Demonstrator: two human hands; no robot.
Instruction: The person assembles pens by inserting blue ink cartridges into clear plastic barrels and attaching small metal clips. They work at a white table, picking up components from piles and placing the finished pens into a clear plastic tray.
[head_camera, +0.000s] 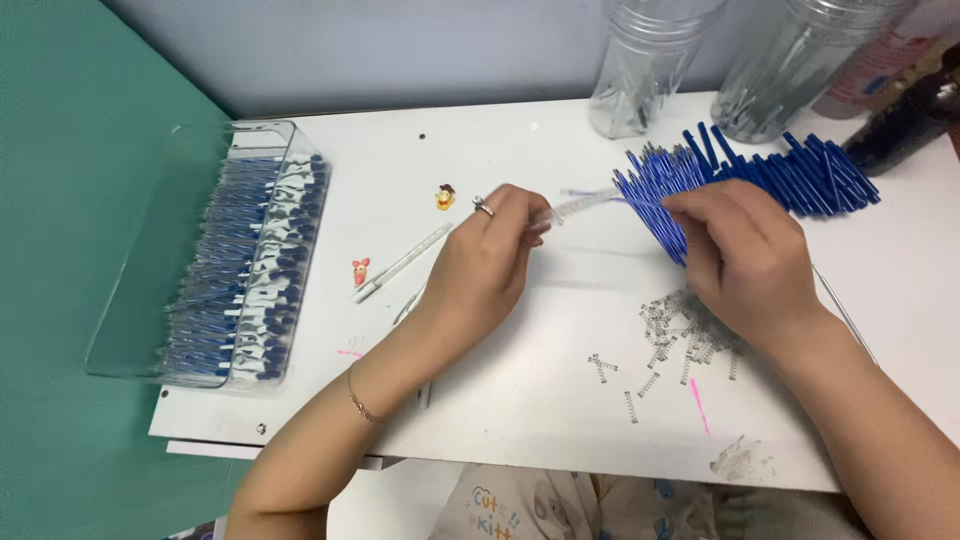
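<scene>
Head view looks down on my two hands over the white desk (560, 420). My left hand (485, 265) is closed around a clear pen barrel (580, 206), pinching it near its left end so the ribbed tip points right. My right hand (745, 255) is closed on a thin blue refill (640, 200), fingertips close to its tip, lined up with the barrel's mouth. Both parts look very light. I judge the barrel stiff, smooth and a bit slippery, so a firm pinch on the body suits it. The refill looks slender and likely to bend, best held near the end going in. Just beyond my right hand lies a pile of blue refills (770, 170); small springs (680, 335) lie scattered near it. A clear tray (200, 330) of finished pens sits far left.
</scene>
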